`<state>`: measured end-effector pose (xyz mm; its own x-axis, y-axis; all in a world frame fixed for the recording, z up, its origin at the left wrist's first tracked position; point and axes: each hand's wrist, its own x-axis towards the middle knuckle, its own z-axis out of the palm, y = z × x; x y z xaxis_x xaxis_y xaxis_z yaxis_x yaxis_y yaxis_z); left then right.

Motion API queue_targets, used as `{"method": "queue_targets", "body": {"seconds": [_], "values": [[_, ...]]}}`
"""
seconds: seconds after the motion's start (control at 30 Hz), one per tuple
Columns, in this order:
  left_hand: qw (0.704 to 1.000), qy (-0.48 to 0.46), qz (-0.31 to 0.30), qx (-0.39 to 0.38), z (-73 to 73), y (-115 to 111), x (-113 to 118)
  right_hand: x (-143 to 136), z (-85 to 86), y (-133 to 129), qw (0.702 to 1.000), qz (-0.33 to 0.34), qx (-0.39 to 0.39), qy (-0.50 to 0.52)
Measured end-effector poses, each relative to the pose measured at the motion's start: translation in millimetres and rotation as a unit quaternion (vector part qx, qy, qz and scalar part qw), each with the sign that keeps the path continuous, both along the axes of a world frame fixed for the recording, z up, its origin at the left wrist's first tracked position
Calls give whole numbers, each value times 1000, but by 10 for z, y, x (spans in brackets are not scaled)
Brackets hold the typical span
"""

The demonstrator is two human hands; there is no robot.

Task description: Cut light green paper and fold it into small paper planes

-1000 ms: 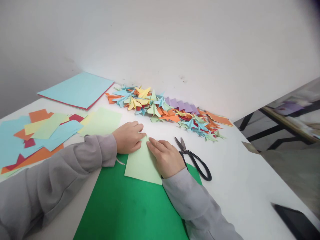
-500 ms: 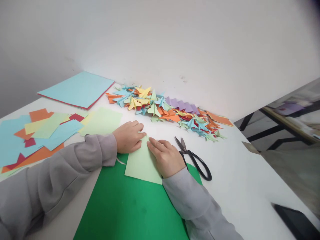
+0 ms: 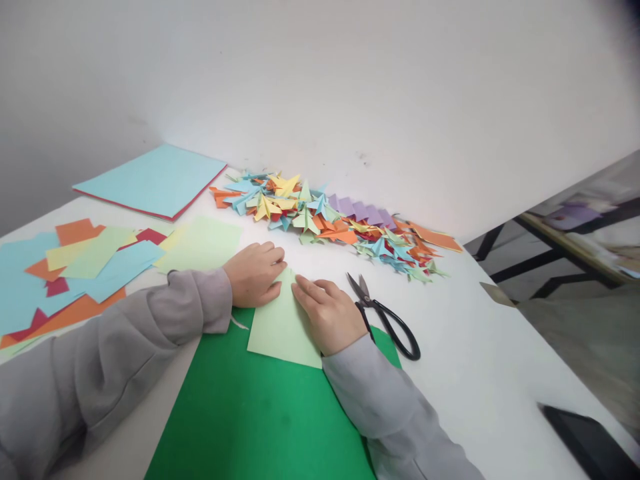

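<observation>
A pale green sheet of paper (image 3: pixel 280 330) lies on a green board (image 3: pixel 260 413), its near edge straight and slightly slanted. At the sheet's far end my left hand (image 3: pixel 254 275) is closed with curled fingers on its upper left side. My right hand (image 3: pixel 334 317) presses the upper right side, fingers held together and bent at the paper. Between the two sets of fingertips a narrow strip of the sheet shows. The fingertips' exact grip is partly hidden. Black-handled scissors (image 3: pixel 383 313) lie just right of my right hand, blades pointing away.
Folded colourful paper shapes (image 3: pixel 310 210) are heaped along the wall. Cut paper pieces (image 3: pixel 95 260) are scattered at the left, with a stack of light blue sheets (image 3: pixel 150 180) behind. A black phone-like device (image 3: pixel 590 440) rests near the right table edge.
The whole view has shifted slightly, so everything sits a little further left. My hands stay on the pale green paper, with hardly any movement; the fingertips look marginally further apart.
</observation>
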<state>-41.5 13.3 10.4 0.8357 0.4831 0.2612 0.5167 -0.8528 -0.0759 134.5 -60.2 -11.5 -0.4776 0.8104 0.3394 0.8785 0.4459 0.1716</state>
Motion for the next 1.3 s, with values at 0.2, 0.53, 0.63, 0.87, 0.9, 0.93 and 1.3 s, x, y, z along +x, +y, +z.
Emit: {"method": "queue_targets", "body": {"seconds": [0.2, 0.53, 0.63, 0.87, 0.9, 0.93, 1.3], "values": [[1000, -3, -2, 1, -10, 4, -5, 1, -2, 1, 1000, 2, 7, 2], [1000, 7, -1, 20, -26, -1, 2, 5, -12, 5, 1000, 1, 4, -2], [1000, 3, -2, 21, -17, -7, -7, 10, -6, 5, 1000, 2, 5, -3], [1000, 9, 10, 16, -3, -16, 1, 10, -8, 3, 1000, 5, 6, 0], [1000, 9, 15, 13, 0, -23, 5, 7, -11, 3, 1000, 4, 7, 0], [1000, 7, 21, 9, 3, -32, 11, 4, -14, 3, 1000, 3, 7, 0], [998, -18, 59, -18, 11, -83, 33, -16, -6, 6, 1000, -2, -7, 10]]}}
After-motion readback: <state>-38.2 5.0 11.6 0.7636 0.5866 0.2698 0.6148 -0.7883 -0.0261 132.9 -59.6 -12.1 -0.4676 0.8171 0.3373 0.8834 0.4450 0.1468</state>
